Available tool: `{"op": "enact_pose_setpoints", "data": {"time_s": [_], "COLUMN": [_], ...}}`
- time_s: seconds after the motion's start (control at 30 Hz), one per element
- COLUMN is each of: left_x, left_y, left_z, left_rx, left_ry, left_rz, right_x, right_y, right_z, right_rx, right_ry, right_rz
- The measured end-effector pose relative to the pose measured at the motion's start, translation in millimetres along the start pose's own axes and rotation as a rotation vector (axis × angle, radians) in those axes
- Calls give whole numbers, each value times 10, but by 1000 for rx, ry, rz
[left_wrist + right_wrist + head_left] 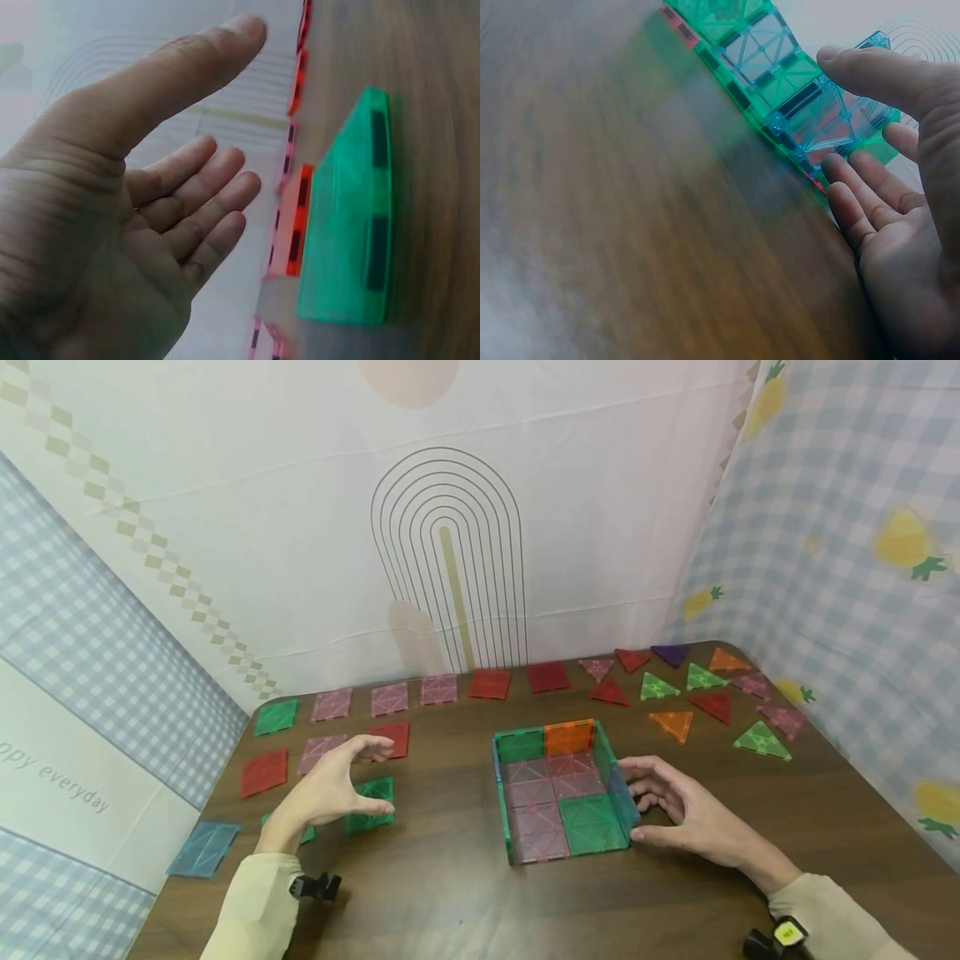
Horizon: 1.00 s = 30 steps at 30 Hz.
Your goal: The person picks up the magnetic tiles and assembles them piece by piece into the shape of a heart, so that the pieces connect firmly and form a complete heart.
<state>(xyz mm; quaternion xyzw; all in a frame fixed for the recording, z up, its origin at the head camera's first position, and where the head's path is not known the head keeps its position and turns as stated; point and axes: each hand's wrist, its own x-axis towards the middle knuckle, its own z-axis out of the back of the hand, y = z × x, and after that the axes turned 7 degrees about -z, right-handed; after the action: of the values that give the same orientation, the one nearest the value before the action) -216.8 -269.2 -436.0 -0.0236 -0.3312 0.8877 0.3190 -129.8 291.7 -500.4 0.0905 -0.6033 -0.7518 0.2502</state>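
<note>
Holds left hand spread | holds right hand loosely parted — magnetic-tile box between both, nearer the right

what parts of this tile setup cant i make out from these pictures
Head view: the middle of one green tile, hidden by the left forearm.
Head view: the start of the cloth's lettering, cut off by the left edge.
Head view: any writing on the yellow label, too small.
Left wrist view: the rest of a pink tile, cut off by the bottom edge.
Right wrist view: the table's fine grain, blurred.
</note>
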Motion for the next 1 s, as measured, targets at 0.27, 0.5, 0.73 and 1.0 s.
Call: {"op": "enact_pose_setpoints", "data": {"time_s": [0.27, 0.5, 0.73, 1.0], "left_x": [-78, -69, -55, 39], "left_y": [125, 81, 92, 70], "left_z": [42, 23, -32, -185], "left_rx": [31, 97, 95, -51], "left_ry": [110, 172, 163, 62], "left_rz": [78, 168, 129, -14], "right_x": [-1, -4, -6, 0], "right_y": [9, 7, 21, 16], "right_z": [-12, -1, -3, -1], "right_rx": [5, -6, 2, 5], "right_ry": [-6, 1, 1, 8], "right_rz": [-23, -2, -3, -12]}}
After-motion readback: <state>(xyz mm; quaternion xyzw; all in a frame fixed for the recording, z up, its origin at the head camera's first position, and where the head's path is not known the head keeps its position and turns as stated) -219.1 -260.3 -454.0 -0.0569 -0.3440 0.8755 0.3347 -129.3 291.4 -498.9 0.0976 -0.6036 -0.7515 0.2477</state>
